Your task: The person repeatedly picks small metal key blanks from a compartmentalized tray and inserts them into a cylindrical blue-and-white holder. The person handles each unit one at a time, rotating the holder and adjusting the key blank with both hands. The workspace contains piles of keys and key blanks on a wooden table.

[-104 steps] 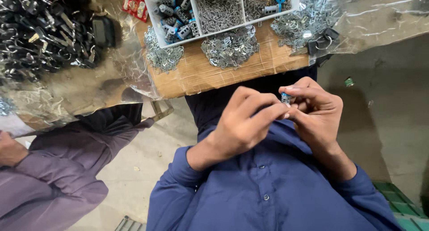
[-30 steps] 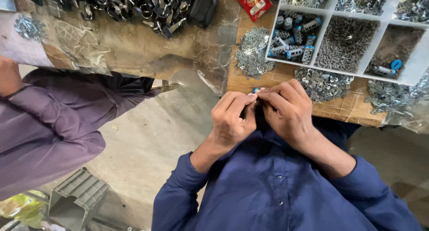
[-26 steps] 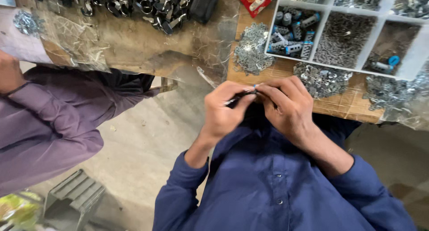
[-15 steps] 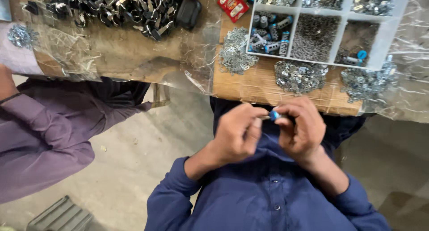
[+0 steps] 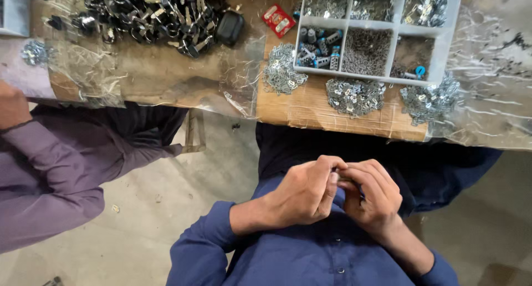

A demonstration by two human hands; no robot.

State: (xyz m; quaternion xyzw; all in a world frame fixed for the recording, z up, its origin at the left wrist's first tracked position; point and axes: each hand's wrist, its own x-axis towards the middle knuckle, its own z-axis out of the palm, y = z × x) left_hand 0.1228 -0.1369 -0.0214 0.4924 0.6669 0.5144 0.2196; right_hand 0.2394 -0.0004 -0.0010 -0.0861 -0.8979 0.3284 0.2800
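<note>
Hands (image 5: 338, 194) lowered to lap | tray (image 5: 451, 37): metal parts (image 5: 366, 50)

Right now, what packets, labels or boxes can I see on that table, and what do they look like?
Red packet: small, flat, rectangular, with pale markings, left of the tray.
Tray: white plastic, divided into compartments of small metal parts.
Black case: rounded, beside the heap of dark clips.
Clear plastic sheet: crinkled, covering the table.
No screens or signs show.
</note>
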